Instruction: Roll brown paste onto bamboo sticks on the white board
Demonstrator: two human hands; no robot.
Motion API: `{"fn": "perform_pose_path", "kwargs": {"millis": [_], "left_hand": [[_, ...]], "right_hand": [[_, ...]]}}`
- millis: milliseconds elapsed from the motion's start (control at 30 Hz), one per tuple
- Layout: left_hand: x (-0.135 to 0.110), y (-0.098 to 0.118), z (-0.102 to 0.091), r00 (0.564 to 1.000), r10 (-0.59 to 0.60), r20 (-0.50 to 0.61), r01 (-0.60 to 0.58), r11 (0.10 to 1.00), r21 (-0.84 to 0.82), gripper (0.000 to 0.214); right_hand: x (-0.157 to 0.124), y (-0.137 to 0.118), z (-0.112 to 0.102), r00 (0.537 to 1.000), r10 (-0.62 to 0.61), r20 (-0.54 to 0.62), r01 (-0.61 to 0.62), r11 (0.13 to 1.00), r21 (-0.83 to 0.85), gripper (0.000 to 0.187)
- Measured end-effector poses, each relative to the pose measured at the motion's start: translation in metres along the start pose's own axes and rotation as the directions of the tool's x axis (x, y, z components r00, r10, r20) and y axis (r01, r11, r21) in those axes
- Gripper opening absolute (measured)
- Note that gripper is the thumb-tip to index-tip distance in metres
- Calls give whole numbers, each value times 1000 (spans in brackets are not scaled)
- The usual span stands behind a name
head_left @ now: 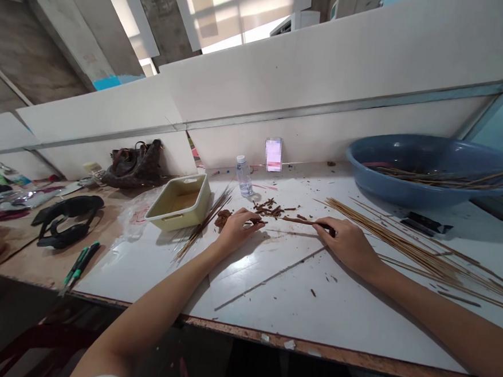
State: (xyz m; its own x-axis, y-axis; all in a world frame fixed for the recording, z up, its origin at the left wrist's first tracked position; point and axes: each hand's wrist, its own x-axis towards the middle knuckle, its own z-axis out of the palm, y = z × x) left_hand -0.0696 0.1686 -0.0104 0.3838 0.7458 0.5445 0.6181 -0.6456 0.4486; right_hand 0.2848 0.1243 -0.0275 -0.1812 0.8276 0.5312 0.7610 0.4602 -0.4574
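Tabletop [354, 322] bare toward near edge, left hand [238, 229] and right hand [347, 242] fingertip-tight on coated stick [294, 219].

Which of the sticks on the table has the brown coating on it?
The single stick held between the left hand and right hand: its middle is dark brown. The bundle by the yellow tray and the spread at far right are pale, bare.

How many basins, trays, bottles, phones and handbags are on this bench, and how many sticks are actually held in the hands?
Basin: 1
Tray: 1
Bottle: 1
Phone: 1
Handbag: 1
Stick held between left hand and right hand: 1
Total: 6
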Motion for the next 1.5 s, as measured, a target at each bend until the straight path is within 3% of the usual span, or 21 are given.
{"fn": "perform_pose_path", "kwargs": {"millis": [267, 433, 633, 767, 867, 1067, 1267, 1400, 1500], "left_hand": [[0, 2, -1, 1000, 1, -12, -2, 1000, -31, 23], [0, 9, -1, 999, 38, -5, -38, 998, -40, 14], [0, 7, 0, 994, 88, -67, -89, 996, -4, 15], [4, 0, 1, 986, 135, -99, -126, 988, 85, 42], [5, -2, 2, 994, 111, -21, -107, 985, 138, 69], [-1, -11, 12, 993, 23, 118, -40, 989, 139, 82], [0, -10, 10, 999, 42, 33, -46, 988, 145, 72], [3, 4, 2, 987, 154, -47, -143, 973, 179, 60], [4, 17, -2, 961, 276, -8, -268, 938, 221, 49]], "right_hand": [[1, -3, -1, 1000, 25, 13, -25, 999, 19, 30], [1, -2, -1, 998, 41, 41, -42, 999, 28, 30], [0, -3, 0, 999, 19, 33, -20, 1000, 19, 32], [1, -6, -2, 999, 37, 27, -37, 999, 13, 32], [1, -7, -2, 998, 58, -16, -59, 998, -10, 32], [2, -1, -1, 995, 72, -73, -77, 995, -69, 30], [3, 3, 0, 992, 49, -113, -57, 996, -72, 29], [1, -1, 2, 994, -56, -94, 51, 997, -59, 31], [-1, -6, 3, 985, -159, -70, 153, 985, -76, 33]]}}
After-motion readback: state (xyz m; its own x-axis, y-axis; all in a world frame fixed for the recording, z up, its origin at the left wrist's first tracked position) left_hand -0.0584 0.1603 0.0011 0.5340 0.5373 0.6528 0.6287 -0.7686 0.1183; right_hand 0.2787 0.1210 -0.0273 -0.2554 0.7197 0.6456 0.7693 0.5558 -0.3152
